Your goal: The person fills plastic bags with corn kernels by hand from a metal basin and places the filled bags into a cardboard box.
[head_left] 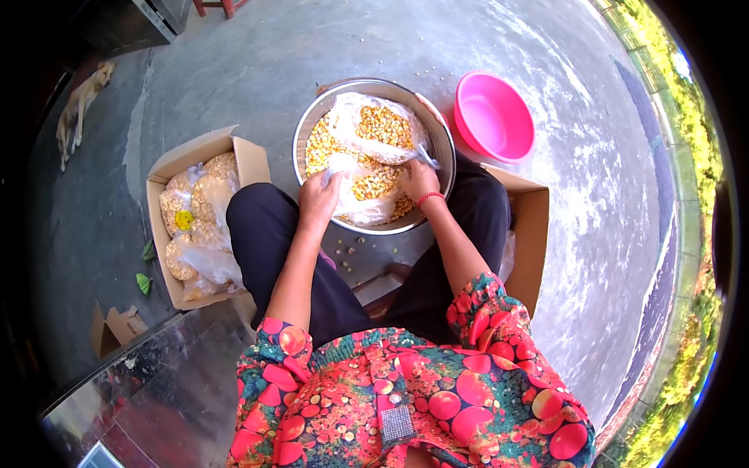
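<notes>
A wide metal basin (299, 160) full of yellow corn kernels (320, 147) stands in front of my knees. In it lies a clear plastic bag (367, 209), partly filled with kernels, its mouth spread apart. My left hand (318, 200) grips the bag's left edge, fingers closed on the plastic. On the opposite side my right hand (421, 179), a red bead bracelet at its wrist, is closed on the bag's right edge. Both hands are over the basin's near half.
At left, a cardboard box (251, 160) holds several corn-filled bags (209, 195). Another box (530, 234) stands by my right knee. A pink tub (493, 117) sits beyond the basin, right. A dog (82, 105) lies far left. Stray kernels dot the concrete floor (593, 218).
</notes>
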The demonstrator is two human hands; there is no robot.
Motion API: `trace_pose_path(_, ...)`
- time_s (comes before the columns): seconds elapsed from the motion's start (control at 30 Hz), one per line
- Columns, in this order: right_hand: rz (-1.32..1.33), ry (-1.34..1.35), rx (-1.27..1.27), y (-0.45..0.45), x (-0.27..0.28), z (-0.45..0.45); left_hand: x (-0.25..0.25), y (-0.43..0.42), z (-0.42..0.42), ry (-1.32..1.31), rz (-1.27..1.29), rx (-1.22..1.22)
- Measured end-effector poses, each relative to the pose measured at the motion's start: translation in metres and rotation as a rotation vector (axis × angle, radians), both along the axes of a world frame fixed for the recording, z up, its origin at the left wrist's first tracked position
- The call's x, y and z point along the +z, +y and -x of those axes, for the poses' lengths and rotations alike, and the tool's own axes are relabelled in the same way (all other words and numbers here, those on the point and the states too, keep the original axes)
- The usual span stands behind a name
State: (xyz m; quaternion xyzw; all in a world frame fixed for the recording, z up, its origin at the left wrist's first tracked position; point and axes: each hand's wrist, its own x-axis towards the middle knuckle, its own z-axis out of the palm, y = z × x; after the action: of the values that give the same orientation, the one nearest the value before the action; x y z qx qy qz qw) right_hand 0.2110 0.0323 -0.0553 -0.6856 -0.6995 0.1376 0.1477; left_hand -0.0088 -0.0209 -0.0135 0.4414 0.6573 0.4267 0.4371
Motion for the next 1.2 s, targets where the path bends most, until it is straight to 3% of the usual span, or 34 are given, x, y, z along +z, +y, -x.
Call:
trace_pose_path(0.07,0.104,-0.009,-0.001,0.004,-0.009,-0.004,0.008,0.0,0.001,-0.005,-0.003,0.006)
trace_pose_path(0.13,0.318,0.252,-0.073,0.009,0.001,-0.004,0.017,-0.001,0.003,0.064,0.068,0.019)
trace_pose_path(0.2,0.33,0.373,-0.051,0.01,-0.006,-0.006,0.016,0.0,0.008,0.014,0.058,0.082)
trace_pose_path(0.27,0.423,0.899,-0.023,0.008,0.001,-0.003,0.007,0.005,0.011,-0.065,-0.026,0.177)
trace_pose_path(0.37,0.593,1.167,0.049,-0.003,0.049,0.009,0.024,0.007,0.018,-0.223,0.104,0.189)
trace_pose_path(0.43,0.668,1.368,0.151,-0.003,0.059,0.009,0.027,0.007,0.019,-0.394,-0.068,0.241)
trace_pose_path(0.53,0.797,1.49,0.257,-0.005,0.079,0.008,0.032,0.009,0.024,-0.392,-0.077,0.323)
trace_pose_path(0.67,0.881,1.277,0.156,-0.001,0.056,-0.001,0.014,0.011,0.025,-0.246,-0.131,0.212)
trace_pose_path(0.73,0.867,1.368,0.179,-0.008,0.078,0.009,0.013,0.009,0.03,-0.197,-0.033,0.184)
trace_pose_path(0.83,0.829,1.602,0.269,-0.014,0.096,0.012,0.016,0.008,0.032,-0.284,-0.127,0.246)
trace_pose_path(0.87,0.823,1.6,0.265,-0.011,0.088,0.006,0.018,0.007,0.035,-0.37,-0.128,0.251)
trace_pose_path(0.97,0.872,0.61,0.22,0.003,0.046,-0.012,0.033,0.005,0.035,-0.495,-0.095,0.289)
trace_pose_path(1.0,0.871,0.61,0.221,0.001,0.033,-0.014,0.034,0.004,0.035,-0.552,-0.037,0.27)
trace_pose_path(1.07,0.583,0.32,0.189,-0.004,0.014,-0.016,0.035,0.003,0.034,-0.61,0.023,0.253)
trace_pose_path(1.1,0.599,0.246,0.182,-0.004,0.032,-0.011,0.035,0.003,0.032,-0.648,0.034,0.203)
trace_pose_path(1.2,0.481,0.264,0.224,-0.004,0.017,-0.015,0.035,0.002,0.032,-0.69,0.084,0.096)
